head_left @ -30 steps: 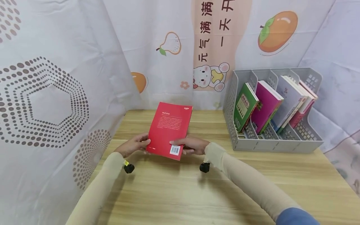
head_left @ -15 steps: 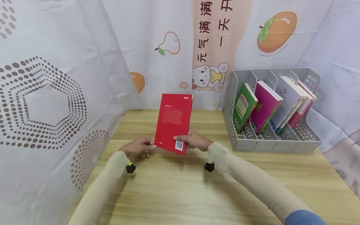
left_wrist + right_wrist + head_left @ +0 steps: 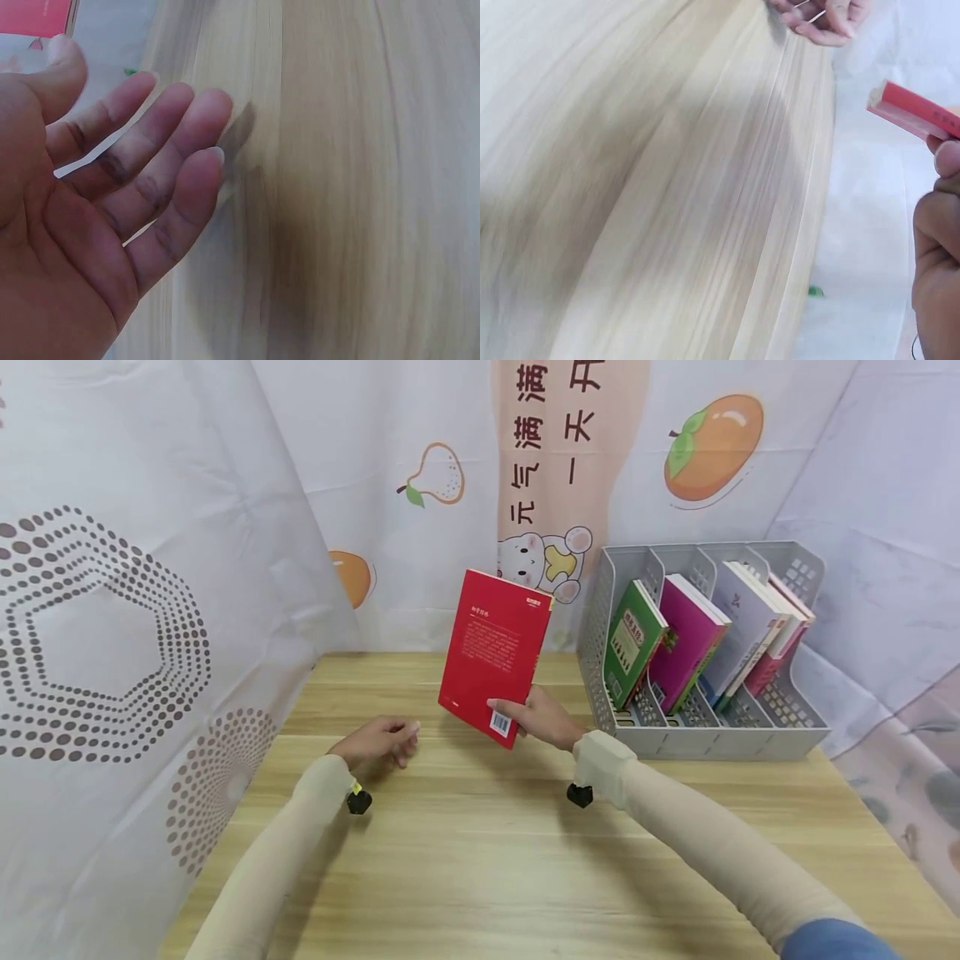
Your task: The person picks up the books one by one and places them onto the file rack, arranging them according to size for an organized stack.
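Observation:
A red book (image 3: 495, 647) is held up above the wooden table, its back cover with a barcode facing the head camera. My right hand (image 3: 542, 717) grips its lower right edge, thumb on the cover and the other fingers behind. The right wrist view shows only the end of the red book (image 3: 915, 110) beside the right hand (image 3: 939, 247). Apart from the book, to its left, my left hand (image 3: 381, 741) hovers over the table with nothing in it. Its fingers are loosely bent in the left wrist view, palm (image 3: 67, 240) showing.
A grey file rack (image 3: 712, 743) stands at the right rear of the table (image 3: 480, 860). Its compartments hold a green book (image 3: 633, 643), a purple book (image 3: 686, 643), a pale book (image 3: 738, 631) and others. A printed curtain (image 3: 420, 552) hangs behind the table.
Both hands held the red book earlier; the left hand has let go. The right hand has lifted the book up and to the right, tilting it. The head view has shifted slightly right.

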Demonstrator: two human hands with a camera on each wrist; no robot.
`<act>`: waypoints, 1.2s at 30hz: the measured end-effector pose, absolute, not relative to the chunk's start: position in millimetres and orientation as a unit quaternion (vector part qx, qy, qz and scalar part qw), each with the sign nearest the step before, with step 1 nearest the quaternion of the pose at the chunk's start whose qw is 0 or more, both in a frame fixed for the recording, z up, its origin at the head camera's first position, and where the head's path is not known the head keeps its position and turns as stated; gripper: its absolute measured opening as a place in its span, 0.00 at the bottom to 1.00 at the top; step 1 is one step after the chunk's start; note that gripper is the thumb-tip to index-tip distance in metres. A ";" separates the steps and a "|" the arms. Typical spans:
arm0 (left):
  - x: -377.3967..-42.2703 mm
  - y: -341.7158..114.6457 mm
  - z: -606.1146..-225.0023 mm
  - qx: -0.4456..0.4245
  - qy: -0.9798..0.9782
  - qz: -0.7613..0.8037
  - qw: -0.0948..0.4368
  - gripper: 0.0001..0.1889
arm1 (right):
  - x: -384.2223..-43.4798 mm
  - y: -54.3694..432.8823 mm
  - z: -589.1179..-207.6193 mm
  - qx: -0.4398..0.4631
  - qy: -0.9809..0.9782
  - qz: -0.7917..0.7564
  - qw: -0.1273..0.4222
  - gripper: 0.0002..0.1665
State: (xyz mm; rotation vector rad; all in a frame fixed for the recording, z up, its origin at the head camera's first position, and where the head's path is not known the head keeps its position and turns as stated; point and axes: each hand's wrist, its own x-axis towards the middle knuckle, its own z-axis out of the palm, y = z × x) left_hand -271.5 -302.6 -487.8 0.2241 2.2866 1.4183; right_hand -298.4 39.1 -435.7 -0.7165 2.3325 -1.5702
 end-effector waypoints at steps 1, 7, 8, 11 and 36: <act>-273.3 -299.5 -487.9 0.083 0.827 0.512 0.217 0.25 | -298.3 42.9 -434.9 -0.245 0.805 -0.529 0.108 0.24; -285.2 -272.3 -487.3 0.097 0.826 0.511 0.218 0.26 | -299.8 66.8 -429.9 -0.232 0.831 -0.500 0.070 0.27; -287.6 -266.0 -487.0 0.105 0.826 0.510 0.218 0.25 | -300.4 70.6 -429.3 -0.229 0.835 -0.497 0.065 0.28; -294.9 -245.6 -486.4 0.133 0.827 0.504 0.211 0.26 | -301.6 80.0 -429.3 -0.220 0.848 -0.480 0.038 0.29; -311.1 -103.8 -492.2 0.213 0.816 0.494 0.213 0.20 | -295.9 158.0 -430.4 -0.211 0.866 -0.405 -0.202 0.23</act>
